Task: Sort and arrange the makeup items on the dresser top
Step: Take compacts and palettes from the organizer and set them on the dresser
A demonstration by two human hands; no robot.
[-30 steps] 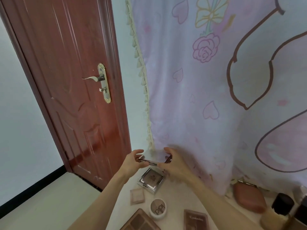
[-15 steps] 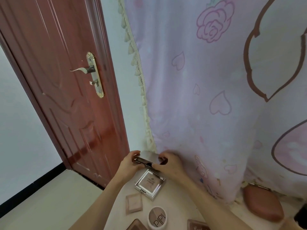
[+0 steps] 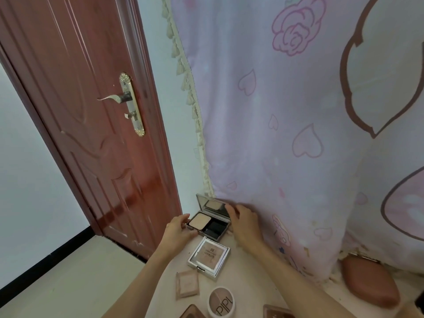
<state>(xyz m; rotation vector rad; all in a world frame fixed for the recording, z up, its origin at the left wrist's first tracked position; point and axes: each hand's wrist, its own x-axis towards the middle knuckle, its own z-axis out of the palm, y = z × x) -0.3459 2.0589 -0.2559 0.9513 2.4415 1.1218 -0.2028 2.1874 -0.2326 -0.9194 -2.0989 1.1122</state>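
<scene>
Head view: an open powder compact (image 3: 207, 222) sits at the back corner of the worktop (image 3: 247, 281), its mirrored lid raised against the pink curtain (image 3: 286, 134). Left hand (image 3: 177, 229) grips the compact's left edge; right hand (image 3: 244, 218) holds the lid's right side, fingers curled. Just in front of the compact lies a closed silver-framed case (image 3: 209, 255), then a small square pan (image 3: 187, 284) and a round pot (image 3: 221, 301).
</scene>
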